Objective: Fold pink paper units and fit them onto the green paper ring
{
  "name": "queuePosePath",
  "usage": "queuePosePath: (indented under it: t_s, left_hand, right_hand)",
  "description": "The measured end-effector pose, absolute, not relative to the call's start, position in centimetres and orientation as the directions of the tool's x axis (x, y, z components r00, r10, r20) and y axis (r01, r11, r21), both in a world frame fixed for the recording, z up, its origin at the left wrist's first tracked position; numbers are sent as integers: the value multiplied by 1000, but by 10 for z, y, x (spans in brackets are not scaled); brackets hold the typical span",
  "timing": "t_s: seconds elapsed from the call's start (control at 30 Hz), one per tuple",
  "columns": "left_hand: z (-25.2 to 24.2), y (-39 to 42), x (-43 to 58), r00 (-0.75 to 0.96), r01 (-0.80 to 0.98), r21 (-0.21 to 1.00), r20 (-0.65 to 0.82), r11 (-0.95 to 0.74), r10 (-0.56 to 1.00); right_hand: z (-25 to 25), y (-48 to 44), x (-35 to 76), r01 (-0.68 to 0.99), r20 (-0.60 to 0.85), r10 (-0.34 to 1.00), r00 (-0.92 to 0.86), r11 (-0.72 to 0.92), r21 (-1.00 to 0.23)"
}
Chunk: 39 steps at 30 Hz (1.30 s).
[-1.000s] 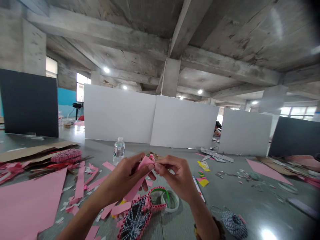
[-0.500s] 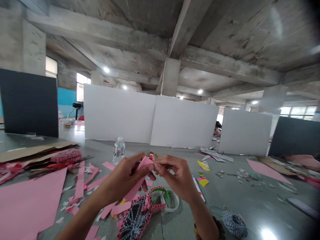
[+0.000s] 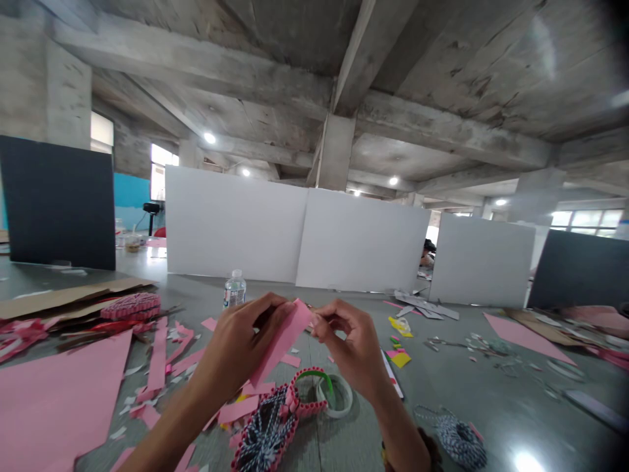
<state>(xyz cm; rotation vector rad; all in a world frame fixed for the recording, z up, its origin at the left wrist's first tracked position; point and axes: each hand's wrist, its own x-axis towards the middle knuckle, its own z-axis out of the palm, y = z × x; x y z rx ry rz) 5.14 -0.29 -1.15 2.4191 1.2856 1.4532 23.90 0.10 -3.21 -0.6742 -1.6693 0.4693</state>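
Above the table, my left hand [image 3: 246, 334] is closed on a pink paper strip [image 3: 281, 343], thumb on its near face. The strip slants down toward the left. At its upper right edge my right hand [image 3: 346, 337] is pinched, fingertips against the paper; a small thing behind them is mostly hidden. Below the hands lies a woven piece [image 3: 268, 429] of black-and-white cord with a scalloped pink rim. Attached or resting at its top is a pink-edged loop with a green inside [image 3: 310, 391]. A roll of clear tape [image 3: 339, 396] sits beside that loop.
A water bottle [image 3: 234, 289] stands behind my left hand. Pink paper sheets [image 3: 54, 393] and scraps cover the left side. To the right are a ball of cord [image 3: 460, 440], scissors [image 3: 449, 342] and yellow scraps [image 3: 400, 326]. White panels [image 3: 236, 223] stand across the back.
The pink strip has been raised and turned, showing more of its face. My left fingers have shifted up behind it, and my right hand has moved slightly right.
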Motion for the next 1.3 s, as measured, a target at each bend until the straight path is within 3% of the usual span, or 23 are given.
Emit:
queuePosePath:
  t_s: [0.2,0.47,0.77,1.0,1.3]
  left_hand:
    - [-15,-2,49,227,696,317,754,-644,617]
    - [-10,0,40,340,555,442,652,-705,677]
    - [-17,7,40,330,651,284,728,-703,600]
    - [-18,2,41,408,614,288,681,-735,608]
    - [-18,3,41,487,616,225,644,-755,590]
  right_hand:
    - [-34,-1,238,180,747,655,-114,753,-632]
    - [-35,6,242,166,760,650,-25,752,-638]
    - [-30,3,250,235,757,652,-39,743,-627]
    - [-27,-1,252,200,721,682,-123,729,-655]
    - [-27,-3,251,277,757,629,-178,770,-575]
